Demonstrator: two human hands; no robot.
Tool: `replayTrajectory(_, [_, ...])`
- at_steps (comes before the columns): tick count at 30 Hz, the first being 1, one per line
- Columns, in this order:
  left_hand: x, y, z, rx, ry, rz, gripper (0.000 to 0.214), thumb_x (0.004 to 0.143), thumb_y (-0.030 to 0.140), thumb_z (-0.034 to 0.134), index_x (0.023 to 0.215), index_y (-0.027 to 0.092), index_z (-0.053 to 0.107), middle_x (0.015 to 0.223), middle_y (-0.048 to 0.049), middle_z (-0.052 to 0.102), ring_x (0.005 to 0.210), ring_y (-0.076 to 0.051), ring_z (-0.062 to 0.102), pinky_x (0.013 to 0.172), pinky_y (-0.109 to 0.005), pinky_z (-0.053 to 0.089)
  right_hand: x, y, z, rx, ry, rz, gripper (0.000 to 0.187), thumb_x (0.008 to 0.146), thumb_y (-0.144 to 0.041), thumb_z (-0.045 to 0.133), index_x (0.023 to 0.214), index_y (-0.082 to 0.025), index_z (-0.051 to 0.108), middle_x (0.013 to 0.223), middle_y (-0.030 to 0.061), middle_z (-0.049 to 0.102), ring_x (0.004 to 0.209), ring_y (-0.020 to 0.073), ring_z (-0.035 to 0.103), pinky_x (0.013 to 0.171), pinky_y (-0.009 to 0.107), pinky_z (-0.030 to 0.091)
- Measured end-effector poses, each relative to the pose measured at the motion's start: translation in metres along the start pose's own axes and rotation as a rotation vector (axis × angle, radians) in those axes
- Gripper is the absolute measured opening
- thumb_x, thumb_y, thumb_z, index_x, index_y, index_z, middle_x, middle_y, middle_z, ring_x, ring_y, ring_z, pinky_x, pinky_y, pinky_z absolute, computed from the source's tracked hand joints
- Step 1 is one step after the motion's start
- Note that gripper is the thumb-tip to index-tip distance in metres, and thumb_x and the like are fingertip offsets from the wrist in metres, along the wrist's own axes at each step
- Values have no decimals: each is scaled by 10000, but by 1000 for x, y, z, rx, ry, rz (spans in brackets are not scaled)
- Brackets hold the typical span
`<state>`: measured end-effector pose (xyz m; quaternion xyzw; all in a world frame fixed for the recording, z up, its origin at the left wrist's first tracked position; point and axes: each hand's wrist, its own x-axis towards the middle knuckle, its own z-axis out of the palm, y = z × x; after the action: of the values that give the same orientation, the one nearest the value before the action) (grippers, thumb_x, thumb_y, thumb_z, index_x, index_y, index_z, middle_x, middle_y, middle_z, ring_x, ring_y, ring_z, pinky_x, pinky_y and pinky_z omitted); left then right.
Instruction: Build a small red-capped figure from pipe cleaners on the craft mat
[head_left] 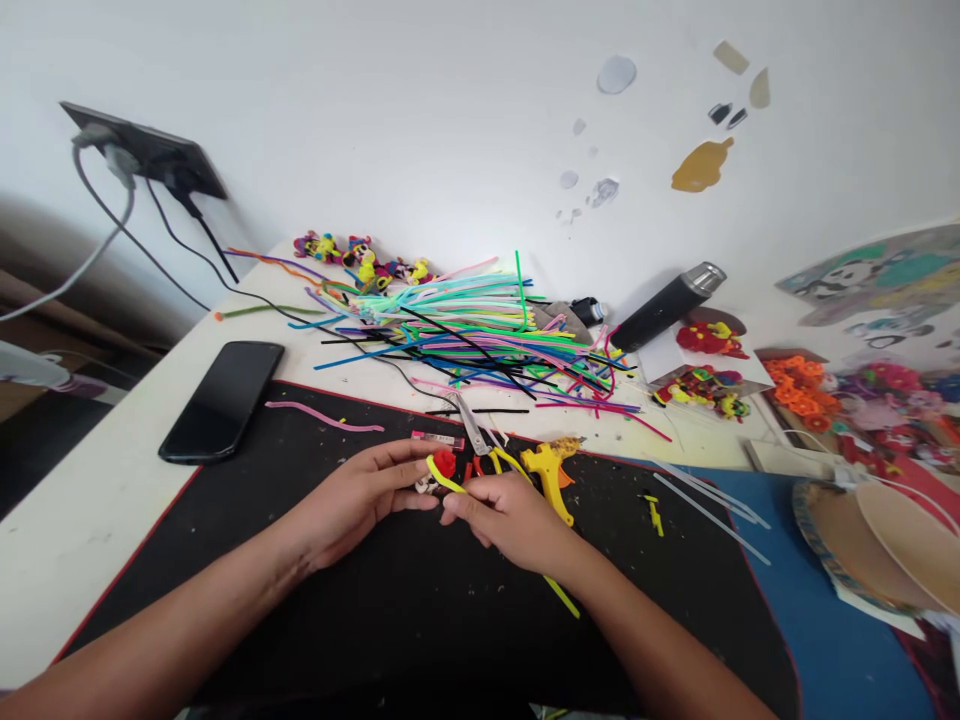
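Note:
My left hand [386, 488] is closed around a small figure with a fuzzy red top [445, 463]; its lower part is mostly hidden by fingers. A yellow pipe cleaner [442, 477] curves along the front of the red top. My right hand [510, 515] pinches this pipe cleaner close to the figure, and a yellow length shows again below the right wrist. Just beyond the hands lie scissors [472, 425] with their blades pointing away. Beside them rests a yellow glue gun [553, 480]. Both hands are over a black mat [390, 620].
A heap of colourful pipe cleaners [480, 330] lies against the wall. A phone [223, 402] is at the left, and a black flask [667, 305] at the back right. Glue sticks [712, 510] lie on the right. Finished-looking figures [367, 260] sit at the back.

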<state>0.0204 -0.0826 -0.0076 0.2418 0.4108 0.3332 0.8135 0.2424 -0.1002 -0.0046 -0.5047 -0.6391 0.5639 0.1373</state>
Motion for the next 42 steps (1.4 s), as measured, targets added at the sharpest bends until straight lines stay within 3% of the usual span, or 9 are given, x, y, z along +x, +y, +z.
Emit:
replayTrajectory(6, [-2,-2,-6,-35,-44,-12,327,873,362,808,1157,200,808,1222,-122,767,1090,-266,715,957,-364,608,0,1,0,-102,11,9,436,1011,-535,570,913,-196,825,525,-32,547,504,108,483,545,240,328])
replayTrajectory(19, [0,-5,-6,76,-24,12,405,727,248,920,1111,209,798,1231,-93,729,1059,-236,708,903,-308,615,2,2,0,-133,25,-2,442,1009,-512,581,815,-182,802,515,-22,562,505,114,482,545,245,327])
replayTrajectory(25, [-1,-4,-5,80,-15,12,405,746,233,902,1132,208,783,1200,-82,736,1080,-233,702,912,-304,607,1,2,0,-180,45,13,404,989,-476,615,730,-174,684,572,-32,560,543,105,469,531,244,293])
replayTrajectory(34, [0,-3,-2,-11,16,29,281,776,205,878,1046,181,803,1139,-77,767,988,-211,735,925,-309,611,1,9,0,72,91,-27,435,1031,-543,518,973,-178,746,602,-32,559,557,114,495,562,238,369])
replayTrajectory(42, [0,-2,-2,38,-3,13,386,791,242,875,1162,196,782,1200,-104,757,1026,-222,721,890,-300,608,2,7,-1,-31,104,-69,440,1037,-519,515,940,-188,788,581,-30,566,550,114,504,584,240,378])
